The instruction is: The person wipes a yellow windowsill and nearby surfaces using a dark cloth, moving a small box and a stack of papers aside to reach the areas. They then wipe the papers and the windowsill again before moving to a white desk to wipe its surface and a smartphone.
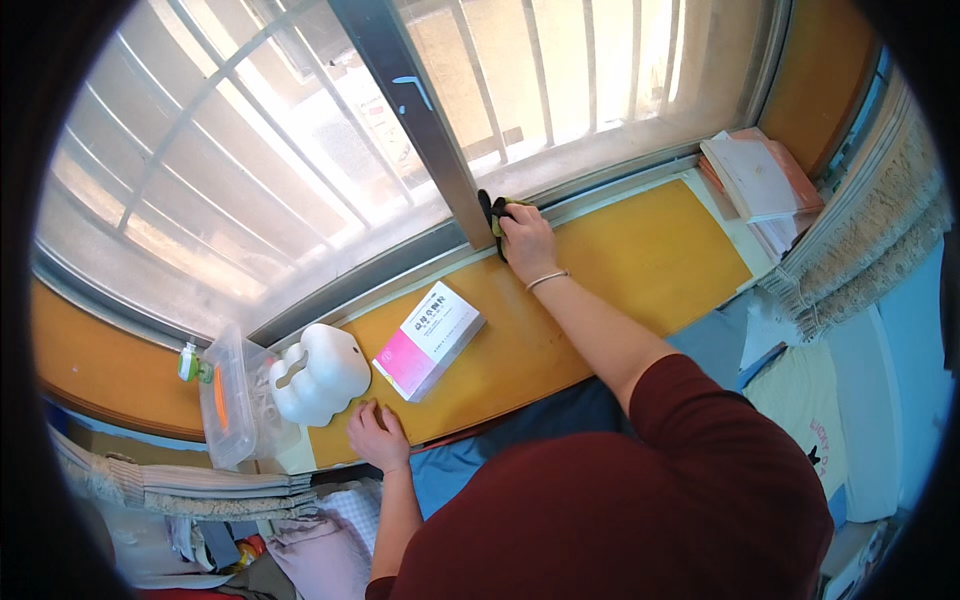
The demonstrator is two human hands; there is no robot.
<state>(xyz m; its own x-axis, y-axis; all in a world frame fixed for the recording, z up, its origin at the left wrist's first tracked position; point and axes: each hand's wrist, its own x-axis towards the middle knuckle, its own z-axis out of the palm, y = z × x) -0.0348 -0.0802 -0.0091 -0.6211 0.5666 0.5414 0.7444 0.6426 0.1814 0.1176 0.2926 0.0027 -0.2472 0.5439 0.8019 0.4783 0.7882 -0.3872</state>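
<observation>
My right hand (pixel 529 238) grips a dark cloth (pixel 498 216) with yellow-green parts, pressed against the foot of the window's upright frame (pixel 442 127). Below it runs the yellow-brown board (pixel 637 247) of the windowsill. My left hand (pixel 379 436) rests on the board's near edge, its fingers apart and holding nothing. Just beyond those fingers stands a white, rounded, lobed container (pixel 321 375) with a slot in it. To its right a pink and white carton (pixel 429 341) bearing writing lies on the board.
A clear plastic box (pixel 232 405) and a small green-and-white bottle (pixel 191 364) stand at the left end. Books and papers (pixel 761 176) are stacked at the right end. Curtains (pixel 870 225) hang at both sides. Metal bars (pixel 540 71) show behind the glass.
</observation>
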